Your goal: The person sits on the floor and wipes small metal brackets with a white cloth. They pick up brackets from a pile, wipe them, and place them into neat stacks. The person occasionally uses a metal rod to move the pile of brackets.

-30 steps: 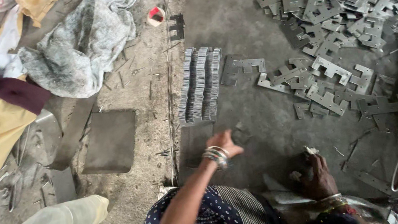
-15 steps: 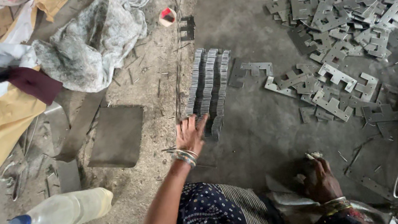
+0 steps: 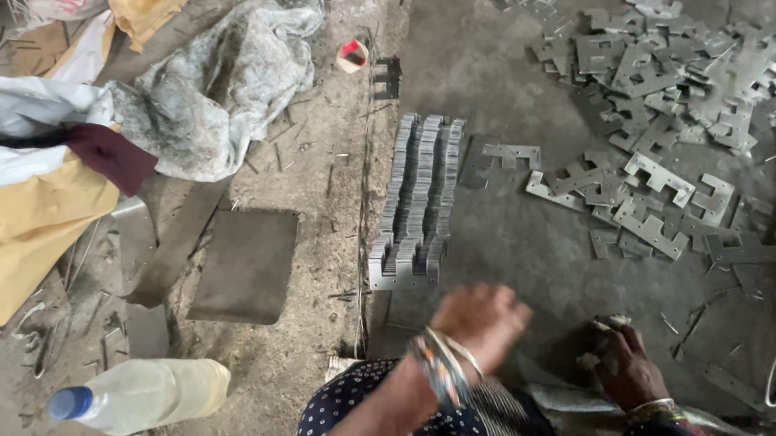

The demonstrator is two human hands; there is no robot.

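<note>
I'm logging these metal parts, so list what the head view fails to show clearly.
- Left hand: motion-blurred; whether it holds anything cannot be told.
- Right hand: closed on something small and pale; too small to identify.
- Scattered metal plates: overlapping, and the pile dims toward the top right, so no count.
- Row of stacked plates: packed edge-on, individual shapes unclear.
- Plastic bottle: contents uncertain.
</note>
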